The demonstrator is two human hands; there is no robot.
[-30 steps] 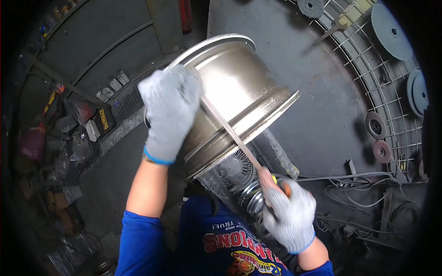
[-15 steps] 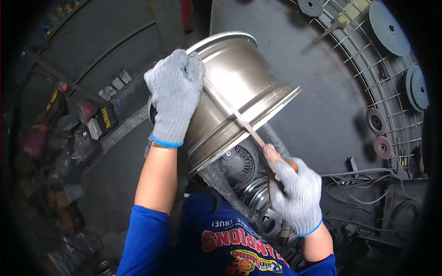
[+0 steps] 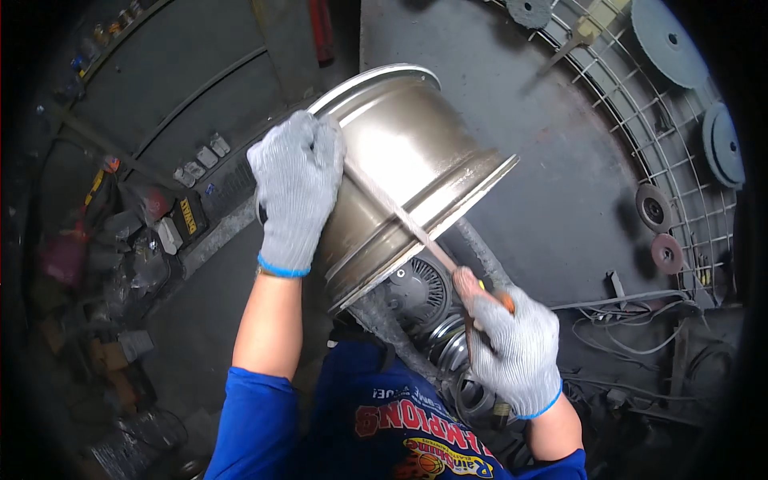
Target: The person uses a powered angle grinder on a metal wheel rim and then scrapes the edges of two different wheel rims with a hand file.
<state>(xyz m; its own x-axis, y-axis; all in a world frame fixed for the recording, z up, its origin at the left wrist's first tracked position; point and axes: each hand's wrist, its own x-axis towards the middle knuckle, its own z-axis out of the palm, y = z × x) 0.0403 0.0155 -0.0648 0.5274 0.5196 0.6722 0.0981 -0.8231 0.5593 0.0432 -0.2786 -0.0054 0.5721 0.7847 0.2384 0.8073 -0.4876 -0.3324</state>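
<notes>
A bare metal wheel rim (image 3: 404, 128) with a bronze-silver barrel lies tilted in front of me. A long, narrow flat file (image 3: 390, 203) runs slantwise across it, resting over the near flange. My left hand (image 3: 294, 188), in a grey-white knit glove with blue cuff, is closed around the file's far end, beside the barrel. Gloved the same way, my right hand (image 3: 516, 348) is closed around the handle end, nearer to me. An orange bit shows between its fingers. The left fingertips are partly hidden.
A dark motor-like housing with fins (image 3: 420, 292) sits below the rim. Grinding discs (image 3: 670, 42) hang on a wire rack (image 3: 644, 132) at right. Cables (image 3: 632, 336) trail at lower right. A yellow-black box (image 3: 190, 218) and clutter lie at left.
The whole view has shifted slightly, with rim and surroundings together. Both hands keep their hold on the file, which still crosses the near flange at nearly the same spot.
</notes>
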